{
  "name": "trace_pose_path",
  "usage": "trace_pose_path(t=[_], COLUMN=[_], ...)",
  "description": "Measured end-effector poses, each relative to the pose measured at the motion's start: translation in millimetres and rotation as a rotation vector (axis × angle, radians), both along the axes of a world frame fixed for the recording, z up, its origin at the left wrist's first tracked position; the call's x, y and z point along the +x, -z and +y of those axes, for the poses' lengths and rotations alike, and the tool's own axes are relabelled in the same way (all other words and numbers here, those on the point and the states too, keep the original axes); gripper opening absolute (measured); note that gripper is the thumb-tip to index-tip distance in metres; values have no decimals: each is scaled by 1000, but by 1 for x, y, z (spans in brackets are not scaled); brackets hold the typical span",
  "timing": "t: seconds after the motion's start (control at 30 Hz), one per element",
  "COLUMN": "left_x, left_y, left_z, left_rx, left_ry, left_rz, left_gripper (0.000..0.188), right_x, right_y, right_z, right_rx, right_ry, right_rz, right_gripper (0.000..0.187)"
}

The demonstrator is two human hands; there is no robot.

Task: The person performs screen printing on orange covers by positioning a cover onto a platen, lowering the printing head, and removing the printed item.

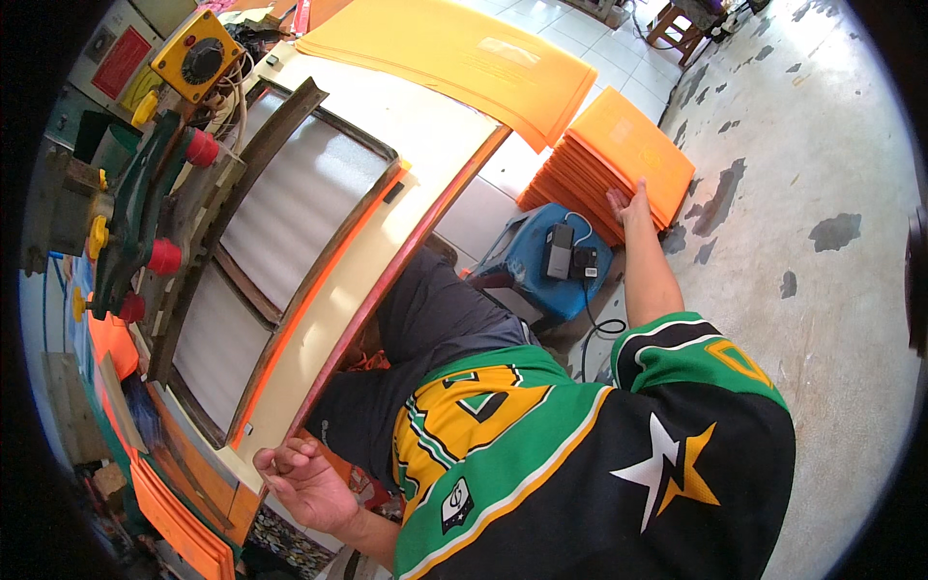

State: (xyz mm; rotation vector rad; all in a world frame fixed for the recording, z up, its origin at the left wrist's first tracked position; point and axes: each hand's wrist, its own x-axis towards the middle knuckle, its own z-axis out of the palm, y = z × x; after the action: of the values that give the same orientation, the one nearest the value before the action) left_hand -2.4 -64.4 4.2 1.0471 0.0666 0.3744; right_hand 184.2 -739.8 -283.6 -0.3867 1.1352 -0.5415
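My right hand (630,201) reaches out to the right and lies with spread fingers on the near edge of a stack of orange sheets (619,145) on the floor. My left hand (304,478) hangs at the lower left with its fingers loosely curled, holding nothing, right beside the cream edge of the printing table (387,242). On that table lies a brown wooden frame (280,145) with a pale translucent screen (280,213). An orange sheet edge (319,280) shows under the frame's near side.
A blue plastic stool (541,275) by my knee carries a dark phone-like device (559,249) and a plug with a cable. More orange sheets (454,48) lie on the table's far end and others (179,522) at lower left. A green lever with red knobs (145,193) and a yellow dial box (198,58) stand at the left.
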Motion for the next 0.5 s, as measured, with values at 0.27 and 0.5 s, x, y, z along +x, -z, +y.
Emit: trace_pose_path(t=[0.27, 0.5], left_x=[-4, -3], left_y=[0, 0], left_z=[6, 9], left_rx=[-10, -37], left_ry=[67, 137], left_rz=[-32, -71], left_gripper=[35, 35], right_x=[7, 46], right_y=[-55, -75], right_z=[6, -56], right_rx=[-196, -871], right_ry=[-727, -600], right_rz=[-97, 314], right_gripper=[39, 37])
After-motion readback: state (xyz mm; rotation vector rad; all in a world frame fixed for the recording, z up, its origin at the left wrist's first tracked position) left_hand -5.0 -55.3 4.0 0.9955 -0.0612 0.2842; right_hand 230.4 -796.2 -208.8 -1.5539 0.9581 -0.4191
